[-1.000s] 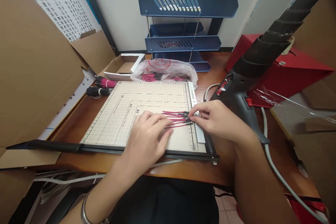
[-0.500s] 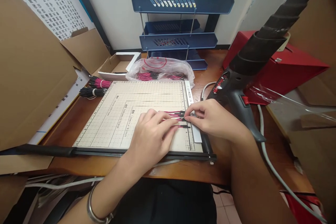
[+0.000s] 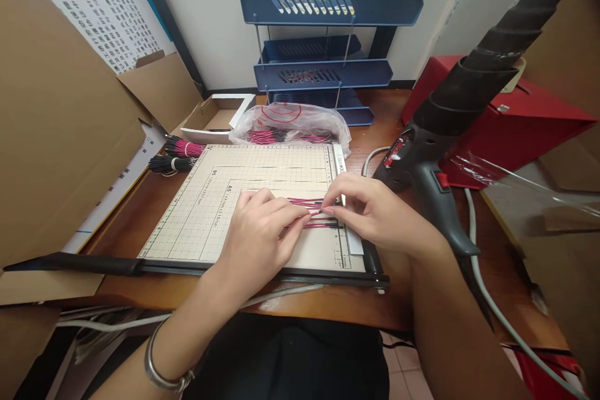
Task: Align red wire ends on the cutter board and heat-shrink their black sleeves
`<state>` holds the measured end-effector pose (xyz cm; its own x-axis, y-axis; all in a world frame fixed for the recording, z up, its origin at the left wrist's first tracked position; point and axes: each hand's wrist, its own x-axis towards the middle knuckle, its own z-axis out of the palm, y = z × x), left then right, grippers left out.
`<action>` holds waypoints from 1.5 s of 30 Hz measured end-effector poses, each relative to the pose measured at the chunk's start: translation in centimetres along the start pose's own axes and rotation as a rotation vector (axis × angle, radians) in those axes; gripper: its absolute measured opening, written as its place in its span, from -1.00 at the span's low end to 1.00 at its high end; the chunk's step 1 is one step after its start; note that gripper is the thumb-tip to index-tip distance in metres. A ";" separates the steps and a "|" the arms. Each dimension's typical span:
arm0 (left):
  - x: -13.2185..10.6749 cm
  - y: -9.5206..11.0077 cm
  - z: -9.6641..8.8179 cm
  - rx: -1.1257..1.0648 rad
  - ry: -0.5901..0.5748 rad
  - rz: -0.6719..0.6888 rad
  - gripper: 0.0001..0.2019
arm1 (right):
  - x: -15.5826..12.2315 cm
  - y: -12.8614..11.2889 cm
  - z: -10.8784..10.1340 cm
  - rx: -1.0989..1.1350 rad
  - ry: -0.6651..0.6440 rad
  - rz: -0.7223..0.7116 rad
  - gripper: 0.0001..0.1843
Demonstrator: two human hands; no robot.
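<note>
- We see the left hand (image 3: 257,234) lying palm down on the paper trimmer board (image 3: 225,200), its fingers spread narrowly and pressing flat on a small row of red wires with black ends (image 3: 312,211); nothing is gripped inside it.
- The right hand (image 3: 375,212) meets it from the right, thumb and forefinger pinched on the black tips of those wires just beside the trimmer's ruler strip (image 3: 349,225); the two hands are nearly touching above the wires.
- The wires lie side by side across the gridded board, near its right edge and towards its front half; part of their length is hidden under the left fingers.
- The trimmer sits on the wooden counter (image 3: 384,137); its long black cutting arm (image 3: 70,262) runs along the front edge and sticks out to the left.
- A silver bracelet (image 3: 162,372) circles the left wrist.
- Behind the board a clear plastic bag (image 3: 293,122) holds more red and black wires; to its left lie two tied bundles, one pinkish red (image 3: 185,148) and one black (image 3: 166,164).
- A black heat gun (image 3: 450,137) stands just right of the right hand, its nozzle pointing up to the right; its grey cord (image 3: 497,312) trails off the counter.
- A blue tiered letter tray (image 3: 328,9) stands at the back wall; a red box (image 3: 515,119) is behind the heat gun; brown cardboard (image 3: 60,137) walls in the left side.
</note>
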<state>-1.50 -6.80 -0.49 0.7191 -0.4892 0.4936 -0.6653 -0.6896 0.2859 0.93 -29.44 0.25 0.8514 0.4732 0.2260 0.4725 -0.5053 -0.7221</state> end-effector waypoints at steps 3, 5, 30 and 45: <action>-0.1 0.1 -0.2 -0.016 0.005 0.005 -0.89 | -0.1 -0.1 0.1 0.049 -0.039 0.062 -0.89; -0.1 0.1 -0.2 -0.027 0.005 0.006 -0.89 | -0.2 -0.2 0.2 0.060 -0.046 0.067 -0.86; -0.2 -0.1 -0.6 -0.232 -0.047 -0.058 -0.87 | -0.2 -0.7 0.3 0.073 -0.031 0.007 -0.80; 0.0 -0.1 -1.0 -0.564 -0.132 -0.437 -0.84 | -0.4 -0.8 -0.7 0.132 -0.031 -0.013 -0.84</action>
<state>-1.61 -6.19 0.34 0.9374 -0.3168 0.1446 -0.2884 -0.4740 0.8320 0.39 -29.75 1.19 0.8371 0.5021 0.2172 0.4478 -0.4006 -0.7994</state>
